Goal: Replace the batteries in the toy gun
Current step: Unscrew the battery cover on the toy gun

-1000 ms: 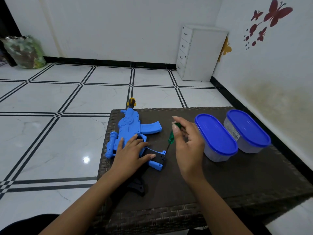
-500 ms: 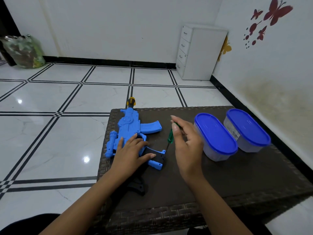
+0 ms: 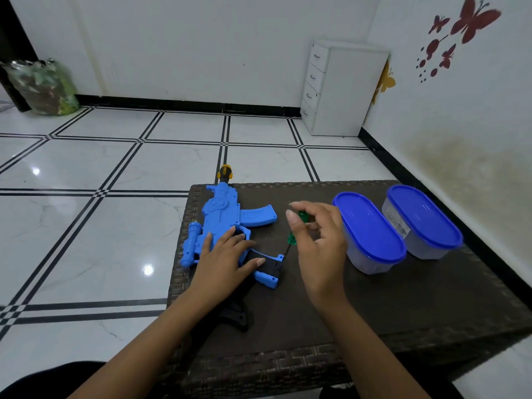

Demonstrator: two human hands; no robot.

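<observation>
Right hand [image 3: 319, 243] pinches a green-handled screwdriver [image 3: 293, 236] by the top of its handle, thumb and fingertips curled round it, the tool nearly upright. Its thin shaft runs down to the black battery cover [image 3: 266, 262] on the grip of the gun [image 3: 221, 217], and the tip appears to meet the cover's right end, though the screw itself is too small for me to see.

Compared with a second ago, my fingers have shifted round the handle: the index finger now sticks out further to the left, while the tool leans as it did. I take that as one more twist of the screwdriver. The gun has not moved.

Left hand [image 3: 227, 254] lies flat on the gun, fingers straight and spread, pressing it down; the thumb rests on the black cover.

The blue gun lies on its side on a dark wicker table [image 3: 374, 312], its muzzle pointing away from me past the far edge. Right of the gun, well apart from it, stand two tubs [image 3: 371, 234] with blue lids, lids on.

The cover is not yet off, so I judge I am at the unscrewing step, with no batteries swapped.
</observation>
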